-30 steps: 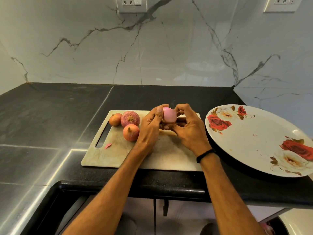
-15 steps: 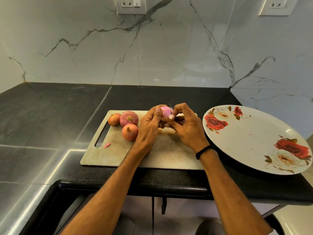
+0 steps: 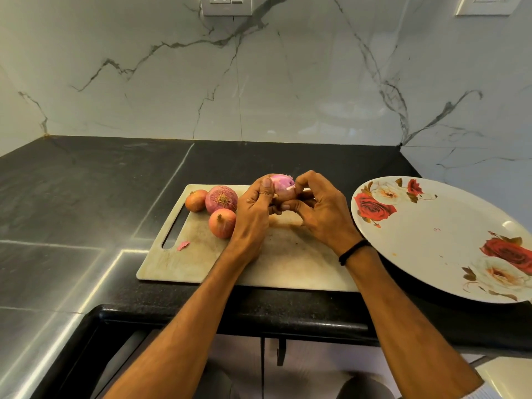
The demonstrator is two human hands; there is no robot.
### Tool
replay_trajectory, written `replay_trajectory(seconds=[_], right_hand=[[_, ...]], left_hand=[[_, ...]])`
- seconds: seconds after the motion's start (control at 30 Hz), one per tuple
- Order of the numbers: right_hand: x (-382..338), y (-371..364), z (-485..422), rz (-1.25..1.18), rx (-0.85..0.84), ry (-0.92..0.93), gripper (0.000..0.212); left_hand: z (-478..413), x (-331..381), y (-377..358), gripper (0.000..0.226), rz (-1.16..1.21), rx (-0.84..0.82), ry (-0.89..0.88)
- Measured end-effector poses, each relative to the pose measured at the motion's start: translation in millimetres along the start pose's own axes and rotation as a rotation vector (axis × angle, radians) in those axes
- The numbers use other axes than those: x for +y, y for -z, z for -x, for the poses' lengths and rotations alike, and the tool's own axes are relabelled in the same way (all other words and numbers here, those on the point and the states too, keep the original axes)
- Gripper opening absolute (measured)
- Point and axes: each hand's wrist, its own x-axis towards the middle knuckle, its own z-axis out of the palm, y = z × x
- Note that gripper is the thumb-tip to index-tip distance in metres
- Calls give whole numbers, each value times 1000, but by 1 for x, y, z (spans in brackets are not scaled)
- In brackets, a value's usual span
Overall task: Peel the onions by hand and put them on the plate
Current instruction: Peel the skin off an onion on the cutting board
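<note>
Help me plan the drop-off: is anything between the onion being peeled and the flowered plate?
Nothing visible is. The left hand and right hand hold the onion over the cutting board. The plate lies to the right, its near part bare. Only the right hand itself is on that side. The unpeeled onions lie to the left.

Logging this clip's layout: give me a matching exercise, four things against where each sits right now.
1 plate
2 wristband
3 pink onion
4 peel scrap

A gripped by the left hand and right hand
B right of the board, holding no onions
C beside the board's handle slot
D round the right wrist

Pairs: 1-B, 2-D, 3-A, 4-C
</note>
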Motion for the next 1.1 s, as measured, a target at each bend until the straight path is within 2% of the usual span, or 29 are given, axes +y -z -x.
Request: replay_trajectory(seconds=[0.07,0.13,0.4,0.57,0.73,0.9,1.1], right_hand=[[0,1,0,-19,-36,-5,44],[0,2,0,-3,-44,5,48],[1,0,3,-2,9,12,42],[2,-4,2,54,53,59,43],[3,-3,5,122,122,123,16],[4,-4,2,134,105,116,46],[2,-1,3,197,143,125,28]], left_hand=[[1,1,0,32,-3,-3,-4],[1,1,0,31,-16,-7,-6],[1,-2,1,36,-4,-27,-10],[2,0,0,50,31,-25,-15],[1,-2,1,51,40,-18,-13],[2,1,-1,50,43,-22,-9],[3,0,0,48,29,-26,-17]])
